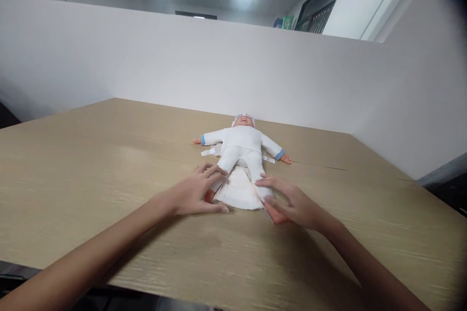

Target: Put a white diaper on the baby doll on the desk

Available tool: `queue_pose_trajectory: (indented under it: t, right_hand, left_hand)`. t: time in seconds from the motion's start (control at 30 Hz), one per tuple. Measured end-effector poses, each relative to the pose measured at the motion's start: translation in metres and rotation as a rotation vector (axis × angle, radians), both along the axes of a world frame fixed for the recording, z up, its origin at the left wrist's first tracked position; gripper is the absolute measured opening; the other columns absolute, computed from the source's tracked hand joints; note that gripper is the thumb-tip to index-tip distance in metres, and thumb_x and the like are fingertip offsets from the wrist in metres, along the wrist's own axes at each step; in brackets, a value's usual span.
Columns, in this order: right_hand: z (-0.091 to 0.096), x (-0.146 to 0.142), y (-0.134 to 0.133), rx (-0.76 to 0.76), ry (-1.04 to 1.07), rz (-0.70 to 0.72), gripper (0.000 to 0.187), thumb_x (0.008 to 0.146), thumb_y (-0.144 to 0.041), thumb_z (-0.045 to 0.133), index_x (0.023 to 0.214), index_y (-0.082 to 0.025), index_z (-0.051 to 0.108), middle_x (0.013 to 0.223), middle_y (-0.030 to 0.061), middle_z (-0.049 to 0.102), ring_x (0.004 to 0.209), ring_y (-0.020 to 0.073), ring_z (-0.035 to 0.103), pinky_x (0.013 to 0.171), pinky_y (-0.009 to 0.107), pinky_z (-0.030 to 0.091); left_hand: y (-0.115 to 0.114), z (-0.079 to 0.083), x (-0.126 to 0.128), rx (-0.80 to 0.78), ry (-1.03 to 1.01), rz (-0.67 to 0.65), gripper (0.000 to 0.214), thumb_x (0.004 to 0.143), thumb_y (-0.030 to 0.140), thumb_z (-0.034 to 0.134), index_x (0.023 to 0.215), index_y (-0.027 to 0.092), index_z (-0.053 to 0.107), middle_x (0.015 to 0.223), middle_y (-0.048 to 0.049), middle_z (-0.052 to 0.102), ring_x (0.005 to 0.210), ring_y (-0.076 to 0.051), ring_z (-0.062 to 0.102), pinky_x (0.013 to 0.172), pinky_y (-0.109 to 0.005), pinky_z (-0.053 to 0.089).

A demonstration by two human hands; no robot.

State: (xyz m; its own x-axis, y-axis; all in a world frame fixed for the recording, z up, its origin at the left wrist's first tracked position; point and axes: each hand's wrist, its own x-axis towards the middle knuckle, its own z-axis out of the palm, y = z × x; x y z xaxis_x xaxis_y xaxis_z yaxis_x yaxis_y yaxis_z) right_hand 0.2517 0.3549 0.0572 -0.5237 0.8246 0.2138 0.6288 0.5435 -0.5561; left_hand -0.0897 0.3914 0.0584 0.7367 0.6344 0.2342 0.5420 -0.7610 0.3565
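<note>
A baby doll (242, 138) lies on its back, head away from me, arms stretched out sideways and legs parted. It has a white suit with blue cuffs and a white cap with lettering. A white diaper (241, 192) is spread flat under it, its front part showing between the legs and its side tabs sticking out at the waist. My left hand (202, 188) rests over the doll's left-side lower leg, fingers spread, thumb near the table. My right hand (294, 201) has its fingers and thumb about the other lower leg, beside the reddish foot (276, 215).
The doll lies on a wide wood-grain table (109, 180) with thin seams across it. A white partition wall (164, 58) stands behind the table, glass above it. The table's front edge runs below my forearms.
</note>
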Motion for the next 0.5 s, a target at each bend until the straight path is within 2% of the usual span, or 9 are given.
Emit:
queue_pose_trajectory:
  t: [0.03,0.13,0.2,0.27,0.33,0.4,0.5]
  right_hand:
    - [-0.001,-0.007,-0.006,0.051,-0.060,-0.019,0.048,0.101,-0.050,0.061,0.144,-0.030,0.061,0.151,0.0095,0.062,0.149,0.0323,0.049,0.122,0.055,0.043]
    - [-0.013,-0.027,-0.023,0.226,-0.217,-0.080,0.068,0.091,-0.058,0.073,0.148,-0.024,0.056,0.154,0.0167,0.055,0.147,0.0394,0.046,0.119,0.061,0.043]
    - [-0.021,-0.037,-0.027,0.314,-0.261,-0.131,0.060,0.093,-0.052,0.071,0.143,-0.021,0.059,0.151,0.0188,0.055,0.144,0.0402,0.047,0.116,0.060,0.044]
    - [-0.023,-0.044,-0.024,0.347,-0.269,-0.181,0.037,0.101,-0.040,0.062,0.133,-0.022,0.064,0.141,0.0171,0.061,0.133,0.0366,0.055,0.108,0.055,0.049]
    - [-0.018,-0.046,-0.013,0.341,-0.236,-0.213,0.024,0.106,-0.030,0.050,0.118,-0.023,0.069,0.122,0.0134,0.068,0.115,0.0311,0.061,0.098,0.048,0.052]
    - [-0.008,-0.044,0.006,0.316,-0.138,-0.237,0.028,0.108,-0.029,0.044,0.103,-0.022,0.070,0.105,0.0102,0.069,0.102,0.0273,0.062,0.091,0.044,0.052]
    - [0.008,-0.039,0.046,0.313,0.083,-0.273,0.029,0.106,-0.037,0.047,0.098,-0.020,0.069,0.105,0.0099,0.067,0.103,0.0264,0.062,0.096,0.044,0.051]
  left_hand:
    - [-0.004,-0.002,0.006,0.033,0.021,0.045,0.054,0.089,0.055,0.075,0.130,0.023,0.061,0.145,-0.0120,0.058,0.129,-0.038,0.047,0.108,-0.052,0.047]
    - [-0.010,-0.008,0.020,0.140,0.091,0.137,0.030,0.090,0.034,0.071,0.116,0.021,0.063,0.140,-0.0136,0.057,0.123,-0.037,0.049,0.105,-0.054,0.046]
    - [-0.008,-0.008,0.024,0.183,0.108,0.150,0.020,0.091,0.026,0.066,0.110,0.021,0.064,0.137,-0.0126,0.058,0.120,-0.036,0.050,0.103,-0.054,0.045]
    - [-0.003,-0.002,0.025,0.170,0.073,0.141,0.014,0.094,0.026,0.062,0.107,0.022,0.065,0.129,-0.0107,0.062,0.117,-0.034,0.050,0.102,-0.052,0.045]
    - [0.008,0.008,0.025,0.108,-0.008,0.131,0.013,0.098,0.029,0.056,0.105,0.022,0.066,0.120,-0.0092,0.065,0.114,-0.032,0.052,0.102,-0.049,0.046]
    - [0.022,0.017,0.026,0.047,-0.126,0.123,0.020,0.101,0.034,0.051,0.105,0.022,0.066,0.119,-0.0088,0.065,0.114,-0.030,0.054,0.103,-0.047,0.046]
    - [0.055,0.028,0.030,-0.053,-0.321,0.137,0.031,0.100,0.044,0.052,0.116,0.022,0.067,0.132,-0.0092,0.063,0.126,-0.032,0.052,0.112,-0.047,0.041]
